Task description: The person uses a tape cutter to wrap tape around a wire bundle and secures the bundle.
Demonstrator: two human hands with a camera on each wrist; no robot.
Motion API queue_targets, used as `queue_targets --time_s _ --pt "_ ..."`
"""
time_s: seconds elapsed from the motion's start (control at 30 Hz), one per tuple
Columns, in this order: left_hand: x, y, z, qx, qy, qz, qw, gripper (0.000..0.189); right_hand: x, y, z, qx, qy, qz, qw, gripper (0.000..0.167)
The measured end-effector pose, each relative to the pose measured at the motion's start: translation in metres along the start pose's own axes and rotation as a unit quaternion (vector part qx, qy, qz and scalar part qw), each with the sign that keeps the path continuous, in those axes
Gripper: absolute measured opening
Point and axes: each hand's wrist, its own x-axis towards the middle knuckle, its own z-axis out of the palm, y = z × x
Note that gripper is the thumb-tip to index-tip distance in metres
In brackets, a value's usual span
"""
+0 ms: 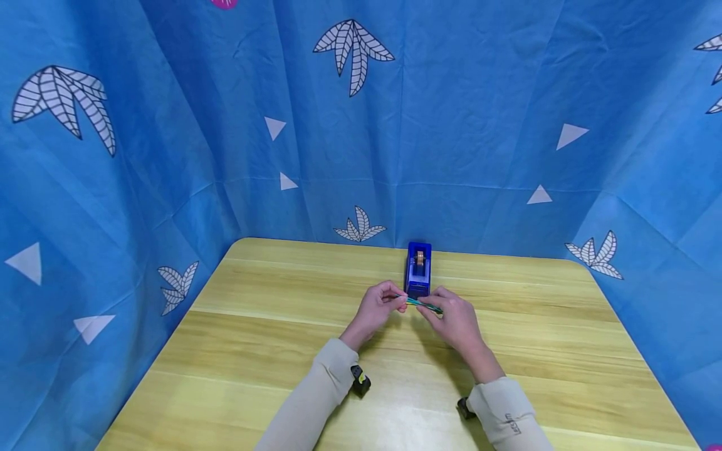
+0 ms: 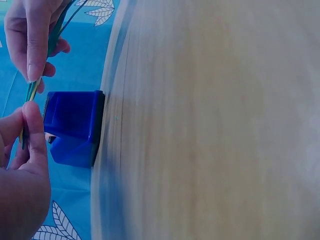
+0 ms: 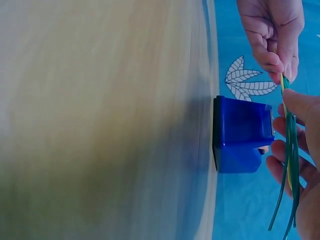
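Note:
A bundle of thin green and yellow strands [image 3: 292, 165], wire-like, runs from one hand to the other above the table. My left hand [image 1: 376, 311] pinches one end between thumb and fingers. The right hand [image 1: 455, 318] grips the bundle a short way along, thumb against fingers. In the right wrist view, several loose green ends hang past the right hand's fingers. Just beyond both hands, a blue tape dispenser [image 1: 418, 269] stands upright on the table and carries a small roll of tape [image 1: 420, 257]. Neither hand appears to hold the dispenser.
The wooden table [image 1: 271, 351] has rounded far corners. A blue curtain [image 1: 462, 113] with leaf and triangle prints hangs behind it and along both sides. A black wrist camera [image 1: 360, 381] sits at the left cuff, another camera [image 1: 465, 408] at the right cuff.

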Motion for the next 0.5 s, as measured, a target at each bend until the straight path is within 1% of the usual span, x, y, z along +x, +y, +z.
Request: queue_targets --time_s 0.33,0.4,0.5 --pt "0.0002 -0.0009 -0.0004 0.009 -0.003 0.008 0.9999 0.008 0.0036 0.0024 0.0019 -0.012 -0.033 0.020 0.9992 0.017" --pt "0.0001 -0.0011 0.0000 0.007 -0.003 0.008 0.9999 0.008 0.0037 0.0030 0.0027 -0.017 -0.033 0.023 0.9990 0.016" --pt "-0.0002 -0.0013 0.0010 0.004 -0.004 0.008 1.0000 0.009 0.0037 0.0035 0.0038 -0.028 -0.021 0.022 0.9991 0.017"
